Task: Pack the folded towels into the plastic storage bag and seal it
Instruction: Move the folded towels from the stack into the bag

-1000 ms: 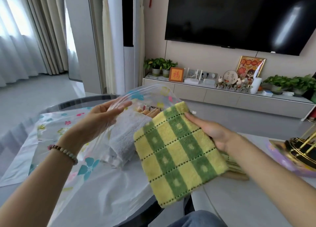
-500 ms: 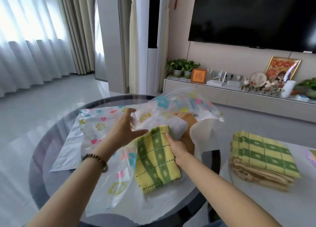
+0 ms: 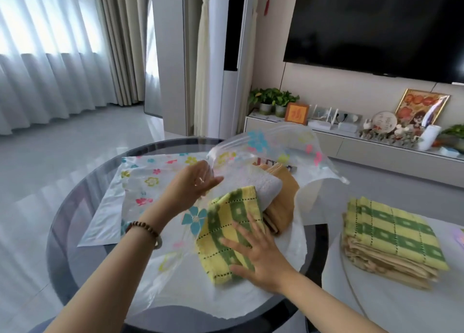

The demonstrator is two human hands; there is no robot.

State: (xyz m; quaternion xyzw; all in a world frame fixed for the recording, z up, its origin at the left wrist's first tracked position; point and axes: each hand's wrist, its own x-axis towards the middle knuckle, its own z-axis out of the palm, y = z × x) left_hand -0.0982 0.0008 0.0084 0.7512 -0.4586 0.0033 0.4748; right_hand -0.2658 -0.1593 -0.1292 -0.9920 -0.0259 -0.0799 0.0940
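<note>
Head view: checked towel going into the flowered bag

Head camera is showing a folded yellow-and-green checked towel [image 3: 231,234] lying partway inside the mouth of a clear plastic storage bag printed with coloured flowers [image 3: 150,182], which is spreading across the middle of a round dark glass table [image 3: 65,219]. The right hand [image 3: 253,252] is pressing flat on the towel's near half, fingers spread and grasping nothing. The left hand [image 3: 193,184] is pinching the bag's upper plastic layer and lifting it, so the mouth is gaping toward the table's right edge and the raised flap is arching over the contents. Just beyond the checked towel, a folded white towel [image 3: 263,184] is lying under that flap, touching the checked one's far end. A folded tan towel [image 3: 283,202] is sitting beside the white one, toward the right edge. A brown beaded bracelet [image 3: 144,228] is circling the left wrist. Well apart, on a white surface [image 3: 391,305] at the right, a stack of folded towels [image 3: 391,242] is waiting, topped by another yellow-and-green checked one over tan layers.
</note>
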